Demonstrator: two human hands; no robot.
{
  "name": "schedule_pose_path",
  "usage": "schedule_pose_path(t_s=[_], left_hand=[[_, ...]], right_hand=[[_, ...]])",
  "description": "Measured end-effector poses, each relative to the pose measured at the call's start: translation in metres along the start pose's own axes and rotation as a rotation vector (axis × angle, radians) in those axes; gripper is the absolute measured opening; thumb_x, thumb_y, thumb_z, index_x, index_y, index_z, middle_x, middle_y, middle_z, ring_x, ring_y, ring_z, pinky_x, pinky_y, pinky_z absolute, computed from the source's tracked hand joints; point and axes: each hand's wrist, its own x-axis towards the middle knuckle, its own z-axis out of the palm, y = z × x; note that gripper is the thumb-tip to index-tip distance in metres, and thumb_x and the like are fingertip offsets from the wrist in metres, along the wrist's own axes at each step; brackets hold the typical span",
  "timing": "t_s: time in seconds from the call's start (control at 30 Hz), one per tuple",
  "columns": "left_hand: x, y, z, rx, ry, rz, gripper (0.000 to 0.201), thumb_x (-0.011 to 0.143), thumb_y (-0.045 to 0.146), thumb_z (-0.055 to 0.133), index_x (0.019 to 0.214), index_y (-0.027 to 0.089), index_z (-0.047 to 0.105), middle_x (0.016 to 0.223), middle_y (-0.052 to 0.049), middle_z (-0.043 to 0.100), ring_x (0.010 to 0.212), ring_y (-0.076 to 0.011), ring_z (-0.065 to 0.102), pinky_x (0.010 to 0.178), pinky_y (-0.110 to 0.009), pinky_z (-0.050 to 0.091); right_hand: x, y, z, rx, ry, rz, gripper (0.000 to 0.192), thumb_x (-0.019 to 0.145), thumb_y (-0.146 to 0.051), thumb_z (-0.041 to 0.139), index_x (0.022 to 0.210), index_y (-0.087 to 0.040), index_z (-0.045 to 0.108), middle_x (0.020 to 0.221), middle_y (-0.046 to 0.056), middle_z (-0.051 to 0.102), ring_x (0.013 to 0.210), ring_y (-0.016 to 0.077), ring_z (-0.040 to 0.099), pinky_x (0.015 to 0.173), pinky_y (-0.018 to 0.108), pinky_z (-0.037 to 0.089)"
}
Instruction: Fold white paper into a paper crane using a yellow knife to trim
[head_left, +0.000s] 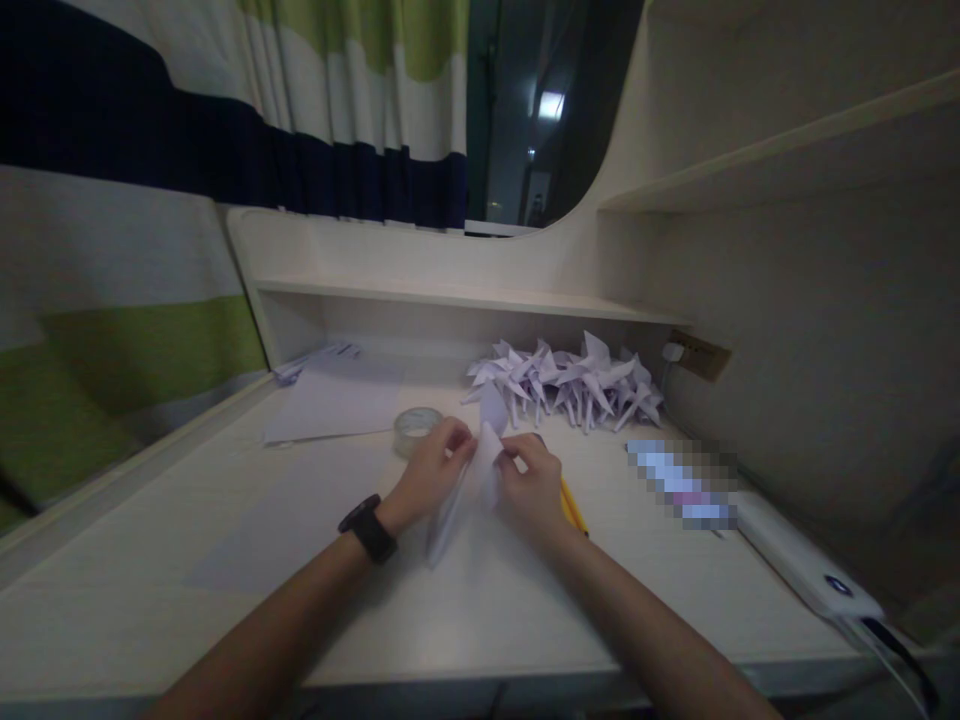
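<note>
A white paper pinwheel (487, 455) stands between my hands above the middle of the desk, its rolled paper stick (444, 530) slanting down toward me. My left hand (433, 468), with a black watch on the wrist, pinches it from the left side. From the right, my right hand (531, 482) has thumb and fingers closed on a paper blade. A roll of clear tape (409, 432) lies just beyond my left hand. Partly hidden behind my right hand is a yellow, pen-like thing (573, 505).
Several finished paper pinwheels (577, 380) are heaped at the back right. White sheets (337, 400) lie at the back left, another sheet (289, 520) nearer. A pixelated phone-like thing (675, 485) and a white box-shaped device (802, 560) with cables lie at right, near a wall socket (701, 355).
</note>
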Motion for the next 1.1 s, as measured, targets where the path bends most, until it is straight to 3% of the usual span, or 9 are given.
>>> schedule_pose_path(t_s=[0.1,0.3,0.63,0.8,1.1], left_hand=[[-0.001,0.001,0.001,0.064,-0.003,0.030,0.017,0.088,0.030,0.044,0.077,0.018,0.051,0.075,-0.003,0.055,0.072,-0.0185,0.051,0.067,-0.031,0.040],[-0.002,0.001,0.002,-0.019,-0.148,0.016,0.026,0.093,0.033,0.033,0.075,0.020,0.045,0.073,-0.001,0.049,0.070,-0.0175,0.047,0.067,-0.031,0.038],[-0.006,-0.001,0.012,-0.142,-0.099,-0.090,0.026,0.093,0.033,0.035,0.071,0.021,0.038,0.071,0.002,0.043,0.069,-0.0157,0.045,0.065,-0.028,0.038],[-0.010,-0.002,0.016,-0.080,-0.084,-0.111,0.025,0.095,0.030,0.032,0.073,0.021,0.041,0.070,0.002,0.047,0.067,-0.0163,0.048,0.064,-0.029,0.039],[-0.011,-0.001,0.011,0.158,-0.110,-0.008,0.022,0.095,0.029,0.030,0.076,0.022,0.037,0.071,0.000,0.046,0.066,-0.0179,0.046,0.062,-0.031,0.034]], right_hand=[[0.000,-0.001,0.001,0.014,0.026,0.031,0.019,0.072,-0.005,0.057,0.072,-0.022,0.066,0.071,0.001,0.065,0.071,0.0173,0.059,0.068,0.029,0.045],[0.000,-0.005,0.001,0.020,0.024,0.031,0.016,0.074,-0.008,0.058,0.071,-0.022,0.066,0.071,0.001,0.066,0.071,0.0175,0.059,0.068,0.029,0.046],[-0.006,-0.012,0.001,-0.083,0.002,-0.061,0.020,0.071,-0.004,0.052,0.070,-0.021,0.062,0.070,0.003,0.064,0.071,0.0192,0.058,0.068,0.031,0.046],[-0.006,-0.013,0.002,-0.092,0.002,-0.009,0.021,0.071,-0.004,0.051,0.067,-0.021,0.062,0.068,0.003,0.064,0.070,0.0191,0.058,0.067,0.031,0.045],[-0.004,-0.011,0.002,-0.040,0.001,0.095,0.017,0.071,-0.007,0.056,0.069,-0.021,0.066,0.070,0.002,0.067,0.070,0.0185,0.060,0.068,0.030,0.046]])
